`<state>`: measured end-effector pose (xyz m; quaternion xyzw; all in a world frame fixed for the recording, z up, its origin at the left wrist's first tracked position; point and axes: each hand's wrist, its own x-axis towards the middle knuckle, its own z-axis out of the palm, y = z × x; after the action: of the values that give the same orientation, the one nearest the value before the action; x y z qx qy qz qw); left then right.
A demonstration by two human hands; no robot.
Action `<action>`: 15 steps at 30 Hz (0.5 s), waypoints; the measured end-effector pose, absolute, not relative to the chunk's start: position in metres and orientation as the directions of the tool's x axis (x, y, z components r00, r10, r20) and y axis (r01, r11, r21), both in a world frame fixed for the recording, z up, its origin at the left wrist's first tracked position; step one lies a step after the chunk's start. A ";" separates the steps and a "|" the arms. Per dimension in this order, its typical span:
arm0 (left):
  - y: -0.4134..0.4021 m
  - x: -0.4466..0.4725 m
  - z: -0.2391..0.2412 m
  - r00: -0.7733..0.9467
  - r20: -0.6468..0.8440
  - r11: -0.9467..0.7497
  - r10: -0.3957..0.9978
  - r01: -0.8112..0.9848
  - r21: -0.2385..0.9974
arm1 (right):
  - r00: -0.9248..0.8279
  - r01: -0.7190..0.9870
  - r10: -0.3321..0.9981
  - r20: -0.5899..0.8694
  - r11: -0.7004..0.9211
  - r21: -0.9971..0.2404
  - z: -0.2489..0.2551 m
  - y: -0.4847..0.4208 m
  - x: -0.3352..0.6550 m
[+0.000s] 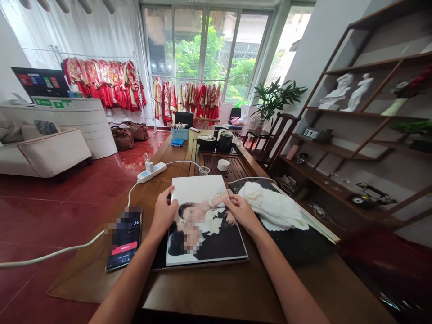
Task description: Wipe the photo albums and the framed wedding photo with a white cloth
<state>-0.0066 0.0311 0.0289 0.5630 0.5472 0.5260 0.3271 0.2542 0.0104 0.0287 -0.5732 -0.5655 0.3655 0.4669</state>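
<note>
The photo [216, 245] lies flat on the wooden table [236, 292], near its front edge. The left hand [164, 212] clasps its left edge, the right hand [241, 210] its right edge, fingers curled. A phone [124, 238] lies just left of it, and a power strip [151, 172] sits beyond.

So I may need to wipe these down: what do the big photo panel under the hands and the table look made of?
The photo panel: seemingly a glossy print on stiff board; it lies flat and shows a thick edge. The table: likely dark brown wood, smooth semi-gloss finish, going by its grain and soft reflections.
</note>
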 end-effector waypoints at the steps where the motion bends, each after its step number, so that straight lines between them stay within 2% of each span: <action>1: 0.031 -0.007 0.030 -0.150 0.220 -0.186 0.964 0.207 0.960 | 0.087 0.262 0.990 0.107 0.081 -0.962 0.032 0.009 0.253; 7: 0.031 -0.009 0.033 -0.151 0.180 -0.202 0.972 -0.144 0.969 | 0.085 0.085 0.991 0.107 0.100 -0.991 0.047 0.001 0.244; 15: 0.024 -0.003 0.037 -0.167 0.270 -0.305 0.948 -0.250 0.919 | 0.133 0.015 0.972 0.192 0.192 -0.981 0.064 -0.009 0.235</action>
<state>-0.0032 0.0243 0.0368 0.4612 0.3788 0.6633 0.4514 0.2350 -0.0087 0.0641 -0.4822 -0.5119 0.4142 0.5778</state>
